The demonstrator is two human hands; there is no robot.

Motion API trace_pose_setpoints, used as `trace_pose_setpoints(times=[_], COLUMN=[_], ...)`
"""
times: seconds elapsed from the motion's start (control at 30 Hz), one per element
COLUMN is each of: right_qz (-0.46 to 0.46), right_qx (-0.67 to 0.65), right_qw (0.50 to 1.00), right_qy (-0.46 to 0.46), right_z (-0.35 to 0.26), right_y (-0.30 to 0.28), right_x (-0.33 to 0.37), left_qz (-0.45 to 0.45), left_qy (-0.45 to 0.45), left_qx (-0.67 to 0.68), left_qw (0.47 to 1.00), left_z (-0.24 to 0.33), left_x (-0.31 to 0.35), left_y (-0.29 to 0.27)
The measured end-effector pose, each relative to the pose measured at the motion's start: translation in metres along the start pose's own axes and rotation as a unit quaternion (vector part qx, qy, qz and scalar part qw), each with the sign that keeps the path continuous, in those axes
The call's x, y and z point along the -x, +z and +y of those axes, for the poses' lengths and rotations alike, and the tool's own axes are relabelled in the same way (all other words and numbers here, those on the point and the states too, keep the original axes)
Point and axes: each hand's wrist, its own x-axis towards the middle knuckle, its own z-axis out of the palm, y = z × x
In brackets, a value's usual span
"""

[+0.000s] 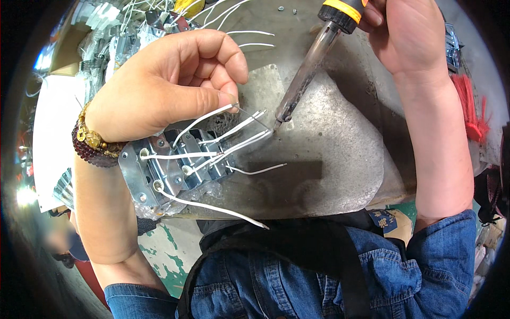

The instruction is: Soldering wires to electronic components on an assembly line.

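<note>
My right hand (411, 45), at the upper right, grips the soldering iron (311, 69) by its black and orange handle. The iron slants down to the left, and its tip meets the ends of white wires (247, 142). Thumb and forefinger of my left hand (175, 80) are pinched on a thin grey solder wire (251, 115), which runs toward that tip. One white wire ends right beside the pinch. Below this hand stand several shiny metal brackets (151, 183) in a row, with white wires coming out of them. A loose wire curves toward the table's near edge.
More metal parts with white wires (154, 21) are heaped at the upper left, by a white sheet (56, 127). A red-bristled brush (470, 109) lies at the right. The worn metal tabletop (340, 143) spreads between. Another person (64, 239) is at the left edge.
</note>
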Motion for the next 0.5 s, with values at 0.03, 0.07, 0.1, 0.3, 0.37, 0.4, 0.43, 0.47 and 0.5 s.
trace_pose_setpoints(times=[0.03,0.07,0.1,0.3,0.37,0.4,0.43,0.47,0.5], right_qz=[-0.019,-0.020,-0.016,0.008,0.012,0.003,-0.003,0.001,0.012], right_qx=[0.012,0.012,-0.006,-0.019,-0.064,-0.054,-0.041,-0.037,-0.019], right_qw=[0.999,0.999,1.000,1.000,0.998,0.998,0.999,0.999,1.000], right_qy=[-0.026,-0.025,-0.009,0.005,0.022,0.018,0.012,0.011,-0.009], right_z=[0.002,0.003,0.003,0.013,0.010,0.006,0.001,0.006,0.014], right_y=[0.000,0.001,0.002,-0.005,-0.001,-0.001,0.001,-0.002,-0.008], right_x=[0.000,0.000,0.000,-0.006,-0.006,-0.003,-0.001,-0.002,-0.005], left_qz=[0.002,0.004,0.005,0.030,0.093,0.134,0.163,0.191,0.231], left_qy=[0.002,0.004,0.004,0.009,0.038,0.058,0.069,0.079,0.107], left_qx=[0.002,0.003,0.004,-0.012,-0.017,-0.049,-0.085,-0.121,-0.121], left_qw=[1.000,1.000,1.000,0.999,0.995,0.988,0.981,0.971,0.959], left_z=[-0.002,-0.003,-0.004,-0.002,0.004,0.005,0.007,0.009,0.009], left_x=[0.001,0.001,0.002,0.008,0.018,0.024,0.031,0.038,0.044], left_y=[0.000,0.000,0.000,0.001,-0.002,0.000,-0.003,-0.007,-0.007])
